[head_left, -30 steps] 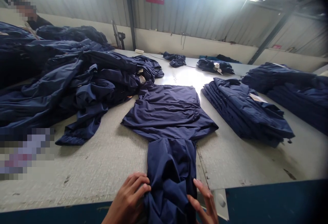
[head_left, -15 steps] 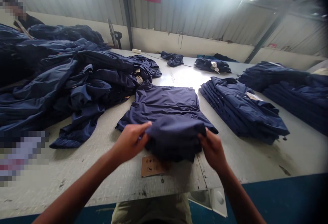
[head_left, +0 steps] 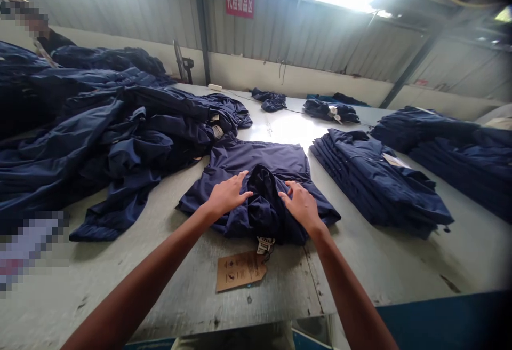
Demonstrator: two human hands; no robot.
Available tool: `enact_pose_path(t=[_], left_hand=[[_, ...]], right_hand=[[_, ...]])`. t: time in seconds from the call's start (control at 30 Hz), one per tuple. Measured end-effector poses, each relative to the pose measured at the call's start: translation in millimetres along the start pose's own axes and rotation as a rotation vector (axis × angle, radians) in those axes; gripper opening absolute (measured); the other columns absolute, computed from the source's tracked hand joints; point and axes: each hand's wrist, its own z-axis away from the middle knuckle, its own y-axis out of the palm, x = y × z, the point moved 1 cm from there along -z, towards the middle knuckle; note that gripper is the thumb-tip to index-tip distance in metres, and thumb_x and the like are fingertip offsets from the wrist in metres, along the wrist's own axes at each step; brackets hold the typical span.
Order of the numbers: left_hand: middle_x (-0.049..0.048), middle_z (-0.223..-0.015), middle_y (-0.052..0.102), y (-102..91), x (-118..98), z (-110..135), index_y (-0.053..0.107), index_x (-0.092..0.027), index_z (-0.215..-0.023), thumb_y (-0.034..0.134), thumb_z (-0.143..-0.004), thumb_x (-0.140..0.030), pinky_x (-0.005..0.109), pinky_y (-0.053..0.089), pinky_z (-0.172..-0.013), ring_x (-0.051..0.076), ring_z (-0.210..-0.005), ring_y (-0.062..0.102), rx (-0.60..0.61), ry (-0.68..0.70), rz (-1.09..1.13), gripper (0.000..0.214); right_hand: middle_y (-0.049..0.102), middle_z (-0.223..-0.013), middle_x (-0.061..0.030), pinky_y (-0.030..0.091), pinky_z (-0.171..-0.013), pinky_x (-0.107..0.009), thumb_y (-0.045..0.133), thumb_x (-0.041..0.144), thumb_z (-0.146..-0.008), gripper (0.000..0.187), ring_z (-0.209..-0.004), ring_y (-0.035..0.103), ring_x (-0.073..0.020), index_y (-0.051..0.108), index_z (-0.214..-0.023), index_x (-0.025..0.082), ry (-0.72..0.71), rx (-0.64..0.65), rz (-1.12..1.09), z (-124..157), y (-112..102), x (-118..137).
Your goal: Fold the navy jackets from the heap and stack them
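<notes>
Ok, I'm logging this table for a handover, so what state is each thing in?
Garment under the hands, far part flat, near part rumpled
Brown tag, flat, print up
Left hand, open
Right hand, open, fingers bent
Left pile, loose, crumpled
Nearer right stack, folded, layered
Bundle with white tags, bunched
Table, scuffed

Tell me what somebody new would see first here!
Probably the left hand and right hand, spread over a dark blue garment in the middle. A messy heap of clothes sprawls on the left, and a folded stack sits on the right. A brown tag lies just in front of the garment, and a red sign hangs on the back wall.
</notes>
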Motion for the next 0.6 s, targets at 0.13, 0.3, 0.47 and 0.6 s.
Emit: enact_pose_path(t=[0.13, 0.3, 0.47, 0.6], left_hand=[[0.0133, -0.150, 0.057, 8.2, -5.1, -25.4, 0.021, -0.030, -0.168, 0.065, -0.094, -0.041, 0.040, 0.054, -0.096, 0.033, -0.124, 0.067, 0.021, 0.006, 0.000, 0.086], [0.0161, -0.137, 0.068, 14.2, 4.4, -43.4, 0.020, -0.025, -0.169, 0.057, -0.094, -0.028, 0.049, 0.054, -0.097, 0.038, -0.120, 0.069, 0.091, -0.076, -0.033, 0.084], [0.0101, -0.134, 0.072, 6.6, 19.6, -49.2, 0.056, -0.028, -0.148, 0.065, -0.094, -0.044, 0.039, 0.054, -0.094, 0.033, -0.123, 0.068, 0.057, -0.042, 0.115, 0.057], [0.0061, -0.117, 0.078, -12.9, 12.4, -45.1, 0.071, -0.029, -0.126, 0.060, -0.098, -0.040, 0.035, 0.053, -0.082, 0.030, -0.106, 0.073, -0.143, -0.052, 0.180, 0.032]], right_hand=[[0.071, -0.128, -0.0156, 0.048, -0.085, -0.034, 0.069, 0.040, -0.094, 0.059, -0.110, 0.070, -0.0310, 0.055, -0.147, 0.020, -0.067, 0.105, 0.144, -15.4, 8.8, 12.7], [0.077, -0.114, -0.0141, 0.047, -0.083, -0.036, 0.061, 0.027, -0.098, 0.045, -0.101, 0.074, -0.0300, 0.061, -0.142, 0.023, -0.034, 0.127, 0.189, -35.9, 10.1, 16.0], [0.079, -0.106, -0.0117, 0.047, -0.079, -0.034, 0.055, 0.035, -0.103, 0.028, -0.095, 0.075, -0.0283, 0.071, -0.123, 0.025, 0.009, 0.027, 0.166, -52.0, -2.5, 13.4], [0.080, -0.096, -0.0088, 0.047, -0.078, -0.033, 0.053, 0.035, -0.103, 0.025, -0.087, 0.074, -0.0256, 0.073, -0.114, 0.024, 0.017, -0.242, -0.013, -49.5, -11.0, 16.4]])
